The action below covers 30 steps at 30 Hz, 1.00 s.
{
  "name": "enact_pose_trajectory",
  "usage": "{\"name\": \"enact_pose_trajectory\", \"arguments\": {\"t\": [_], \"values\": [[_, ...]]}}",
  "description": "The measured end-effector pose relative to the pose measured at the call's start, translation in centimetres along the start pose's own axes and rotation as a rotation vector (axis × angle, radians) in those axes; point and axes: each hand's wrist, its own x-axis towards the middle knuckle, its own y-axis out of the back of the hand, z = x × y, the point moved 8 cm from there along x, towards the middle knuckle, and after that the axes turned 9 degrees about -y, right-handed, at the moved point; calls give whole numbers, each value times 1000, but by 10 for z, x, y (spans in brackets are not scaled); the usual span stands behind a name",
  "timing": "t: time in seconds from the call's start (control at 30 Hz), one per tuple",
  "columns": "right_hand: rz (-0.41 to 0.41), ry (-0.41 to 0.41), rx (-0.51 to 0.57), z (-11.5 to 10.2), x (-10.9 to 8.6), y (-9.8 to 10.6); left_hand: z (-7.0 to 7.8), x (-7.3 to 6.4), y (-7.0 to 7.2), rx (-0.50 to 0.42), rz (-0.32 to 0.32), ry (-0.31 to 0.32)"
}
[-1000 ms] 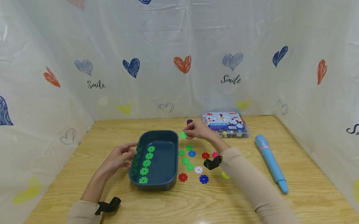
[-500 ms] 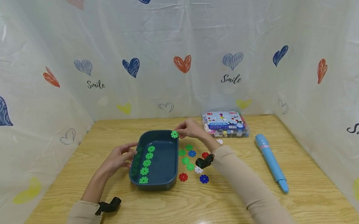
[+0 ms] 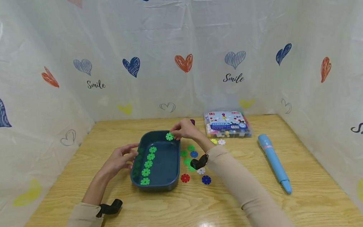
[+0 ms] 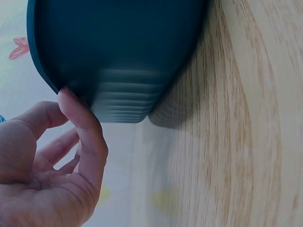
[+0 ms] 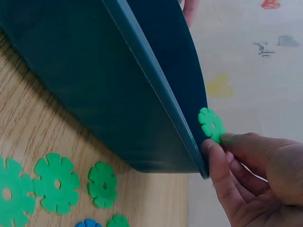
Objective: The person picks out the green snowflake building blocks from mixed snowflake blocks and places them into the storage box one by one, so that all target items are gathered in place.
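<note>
My right hand (image 3: 186, 128) pinches a green snowflake disc (image 3: 169, 136) between thumb and finger, just inside the far right corner of a deep dark blue tray (image 3: 179, 157). In the right wrist view the notched green disc (image 5: 211, 125) sticks out from the fingertips beyond the tray rim. My left hand (image 3: 119, 159) holds the tray's left rim; in the left wrist view a fingertip (image 4: 68, 97) presses at that rim. A slanting row of several green discs (image 3: 148, 164) lies inside the tray, on its left side.
Right of the tray lie loose discs: several green, a light blue one (image 3: 194, 154), a red one (image 3: 185, 178) and a dark blue one (image 3: 206, 179). A clear parts box (image 3: 228, 124) stands at the back. Farther right lies a blue pen-shaped object (image 3: 275, 163).
My right hand has carried the green disc leftward from above the table to over the tray's far right corner. My left hand and the tray have stayed in place.
</note>
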Motion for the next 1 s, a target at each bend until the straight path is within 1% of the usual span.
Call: {"name": "enact_pose_trajectory", "arguments": {"t": [0.23,0.37,0.5,0.7,0.87,0.93,1.0], "values": [[-47,-34,9,-6,5,-11,-1,1,-1,-1,3,8],[-58,-42,-21,-10,7,-15,-2,1,0,2,6,16],[-59,-53,-44,-14,9,-20,-2,1,1,2,2,16],[-42,-100,-49,-16,16,-28,-2,1,1,-2,1,20],[-54,-143,-36,-16,20,-38,-3,1,0,-13,-4,22],[-44,-160,-31,-15,21,-41,-2,2,0,-15,-5,21],[-28,-168,-52,-14,21,-42,-2,2,0,-18,-3,25]]}}
